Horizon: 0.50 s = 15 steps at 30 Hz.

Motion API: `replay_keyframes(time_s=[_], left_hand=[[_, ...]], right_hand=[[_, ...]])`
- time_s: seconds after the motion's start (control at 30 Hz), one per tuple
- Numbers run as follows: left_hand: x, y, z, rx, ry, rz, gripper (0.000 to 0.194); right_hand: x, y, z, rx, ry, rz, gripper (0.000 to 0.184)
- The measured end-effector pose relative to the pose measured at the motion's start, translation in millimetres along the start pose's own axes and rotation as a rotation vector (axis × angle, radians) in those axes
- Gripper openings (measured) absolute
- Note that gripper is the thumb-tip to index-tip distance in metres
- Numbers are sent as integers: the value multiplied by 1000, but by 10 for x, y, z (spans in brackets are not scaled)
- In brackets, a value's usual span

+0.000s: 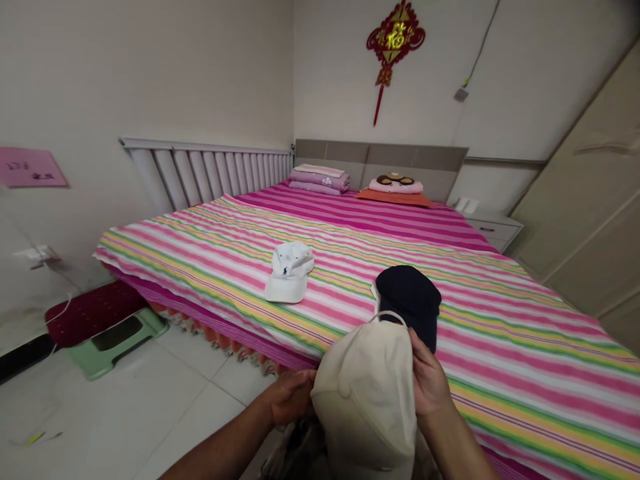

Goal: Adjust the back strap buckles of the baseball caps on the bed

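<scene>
Between my two hands is a beige baseball cap [367, 387], its strap loop toward the bed and its crown facing up. My left hand [293, 397] grips its left edge, and my right hand [427, 377] pinches the right edge with the thumb over the fabric. Just beyond it, a dark navy cap [409, 297] lies on the striped bedspread, partly hidden by the beige one. A white cap [290, 272] with a small dark logo rests farther left on the bed, brim toward me.
The bed [200, 247] fills the middle, with folded purple bedding [320, 181] and a pink-and-orange stack [395, 190] by the headboard. At the left, a green stool [117, 340] stands on the tiled floor. A nightstand [493, 229] is at the back right.
</scene>
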<state>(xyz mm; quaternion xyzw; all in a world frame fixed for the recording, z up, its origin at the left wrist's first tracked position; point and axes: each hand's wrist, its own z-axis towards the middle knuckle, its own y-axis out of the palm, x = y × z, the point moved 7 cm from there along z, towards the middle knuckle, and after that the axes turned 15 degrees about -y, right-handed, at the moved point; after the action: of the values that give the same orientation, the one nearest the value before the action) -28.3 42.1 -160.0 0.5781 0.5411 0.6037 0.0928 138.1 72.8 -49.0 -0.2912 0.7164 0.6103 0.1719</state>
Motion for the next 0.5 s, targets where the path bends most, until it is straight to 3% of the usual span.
replay_keyframes(time_s=[0.13, 0.23, 0.5], left_hand=[[-197, 30, -47, -31, 40, -119, 30], [-225, 92, -60, -34, 90, -161, 32], [237, -41, -320, 97, 339, -203, 31]], right_hand=[[-41, 51, 124, 74, -18, 23, 24], [-70, 51, 179, 100, -85, 85, 26], [214, -256, -4, 41, 6, -6, 34]])
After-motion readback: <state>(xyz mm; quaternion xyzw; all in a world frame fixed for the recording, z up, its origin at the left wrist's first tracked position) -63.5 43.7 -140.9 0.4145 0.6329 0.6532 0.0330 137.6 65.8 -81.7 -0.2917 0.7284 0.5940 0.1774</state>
